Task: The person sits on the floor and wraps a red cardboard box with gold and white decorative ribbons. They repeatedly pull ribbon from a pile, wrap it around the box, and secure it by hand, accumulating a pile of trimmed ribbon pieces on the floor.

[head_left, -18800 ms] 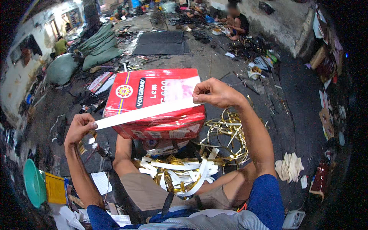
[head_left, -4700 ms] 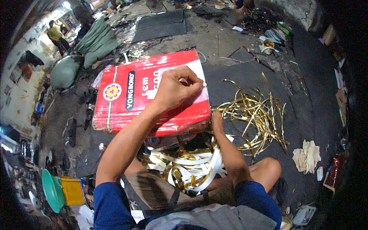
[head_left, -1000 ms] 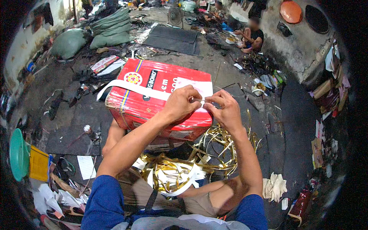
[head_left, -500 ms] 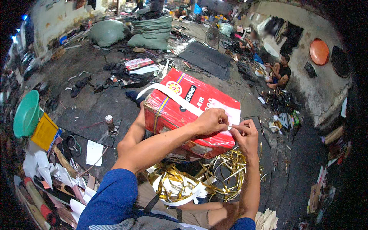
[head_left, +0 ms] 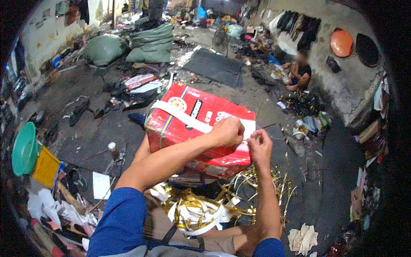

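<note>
A red cardboard box (head_left: 214, 109) wrapped in shiny tape sits tilted in front of me. Across its top runs a long white strip (head_left: 180, 113), curling over the left end. My left hand (head_left: 229, 132) is closed on the strip near the box's right side, knuckles up. Close beside it, my right hand (head_left: 260, 145) pinches a small pale end between thumb and fingers. It looks like the same strip, though the fingertips partly cover it. Below the box, a tangle of gold and white strips (head_left: 199, 210) lies by my legs.
A green basin (head_left: 25, 147) and a yellow crate (head_left: 46, 166) stand at left, near paper scraps. Behind the box lie a dark mat (head_left: 214, 66) and stuffed green sacks (head_left: 105, 49). Another person (head_left: 299, 73) sits by the right wall. A crumpled cloth (head_left: 303, 239) lies at lower right.
The whole view has shifted, so the box and hands appear farther left. Both hands keep their closed hold close together at the box's right side.
</note>
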Available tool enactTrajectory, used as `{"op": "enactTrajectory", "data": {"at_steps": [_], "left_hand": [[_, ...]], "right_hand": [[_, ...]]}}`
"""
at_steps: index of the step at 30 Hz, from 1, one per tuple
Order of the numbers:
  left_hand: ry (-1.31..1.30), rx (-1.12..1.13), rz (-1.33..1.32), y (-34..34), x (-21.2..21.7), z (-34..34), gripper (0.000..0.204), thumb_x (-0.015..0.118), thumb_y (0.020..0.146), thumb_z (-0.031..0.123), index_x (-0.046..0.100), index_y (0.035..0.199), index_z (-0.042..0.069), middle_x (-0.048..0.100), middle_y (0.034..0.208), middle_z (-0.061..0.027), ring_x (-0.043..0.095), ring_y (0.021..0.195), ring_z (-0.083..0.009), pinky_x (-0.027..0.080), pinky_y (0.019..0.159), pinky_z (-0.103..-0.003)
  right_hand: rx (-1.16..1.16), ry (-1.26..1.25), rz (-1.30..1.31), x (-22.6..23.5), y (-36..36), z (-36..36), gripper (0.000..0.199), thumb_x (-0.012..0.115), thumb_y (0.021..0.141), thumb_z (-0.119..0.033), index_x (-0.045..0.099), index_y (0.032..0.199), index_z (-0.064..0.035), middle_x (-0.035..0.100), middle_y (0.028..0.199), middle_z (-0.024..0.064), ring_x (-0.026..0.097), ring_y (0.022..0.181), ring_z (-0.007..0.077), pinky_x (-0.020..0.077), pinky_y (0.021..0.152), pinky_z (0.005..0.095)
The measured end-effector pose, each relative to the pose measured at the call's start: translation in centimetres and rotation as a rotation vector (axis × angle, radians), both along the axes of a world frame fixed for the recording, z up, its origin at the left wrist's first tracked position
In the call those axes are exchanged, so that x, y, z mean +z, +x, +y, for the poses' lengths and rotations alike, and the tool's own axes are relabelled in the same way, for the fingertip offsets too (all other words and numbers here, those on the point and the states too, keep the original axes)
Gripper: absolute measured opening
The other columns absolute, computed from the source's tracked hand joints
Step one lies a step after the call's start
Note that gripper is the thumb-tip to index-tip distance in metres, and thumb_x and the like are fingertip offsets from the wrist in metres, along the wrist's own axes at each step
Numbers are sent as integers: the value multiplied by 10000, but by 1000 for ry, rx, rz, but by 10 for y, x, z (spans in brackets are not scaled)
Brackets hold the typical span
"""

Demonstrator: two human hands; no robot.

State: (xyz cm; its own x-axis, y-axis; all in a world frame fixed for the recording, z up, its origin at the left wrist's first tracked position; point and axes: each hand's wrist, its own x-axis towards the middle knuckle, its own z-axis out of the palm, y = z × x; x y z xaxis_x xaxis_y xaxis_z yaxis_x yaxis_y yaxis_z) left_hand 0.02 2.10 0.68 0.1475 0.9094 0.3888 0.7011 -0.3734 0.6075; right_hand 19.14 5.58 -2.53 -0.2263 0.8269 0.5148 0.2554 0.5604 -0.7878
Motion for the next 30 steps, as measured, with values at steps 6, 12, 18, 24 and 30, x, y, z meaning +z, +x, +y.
{"op": "enactTrajectory", "data": {"at_steps": [6, 12, 18, 24, 30], "left_hand": [[89, -177, -69, -12, 7, 10, 138, 755, 738, 167, 758, 746, 29, 723, 732, -166, 721, 671, -296, 564, 648, -419], [132, -218, -310, 3, -13, 9, 118, 746, 789, 117, 753, 832, 7, 700, 787, -146, 688, 722, -234, 526, 661, -352], [118, -236, -318, 15, -9, 11, 112, 743, 820, 97, 741, 825, -15, 703, 799, -128, 682, 732, -192, 540, 681, -342], [121, -205, -330, 18, -3, 10, 86, 757, 815, 79, 739, 823, -5, 682, 792, -98, 663, 724, -162, 516, 646, -302], [129, -209, -315, 25, -2, 10, 91, 741, 818, 69, 714, 803, -17, 664, 784, -92, 650, 715, -141, 520, 649, -295]], "right_hand": [[-46, -261, 4, 20, -3, -27, 248, 707, 981, -209, 552, 841, -75, 502, 719, -61, 393, 621, 30, 322, 541, 235], [121, -372, 224, 0, 6, -13, 242, 628, 1004, -204, 550, 799, -103, 478, 638, -32, 396, 533, 58, 340, 466, 268], [384, -986, 874, -6, 12, -22, 183, 601, 1016, -191, 528, 850, -166, 394, 570, -65, 319, 370, 55, 239, 322, 231], [573, -1079, 939, -22, 14, -20, 284, 574, 1041, -432, 572, 914, -178, 452, 588, -64, 394, 396, 70, 337, 378, 218], [-228, -371, -47, 42, 4, 15, 538, 478, 1048, -500, 650, 832, -39, 661, 720, 163, 653, 681, 295, 527, 627, 436]]}}
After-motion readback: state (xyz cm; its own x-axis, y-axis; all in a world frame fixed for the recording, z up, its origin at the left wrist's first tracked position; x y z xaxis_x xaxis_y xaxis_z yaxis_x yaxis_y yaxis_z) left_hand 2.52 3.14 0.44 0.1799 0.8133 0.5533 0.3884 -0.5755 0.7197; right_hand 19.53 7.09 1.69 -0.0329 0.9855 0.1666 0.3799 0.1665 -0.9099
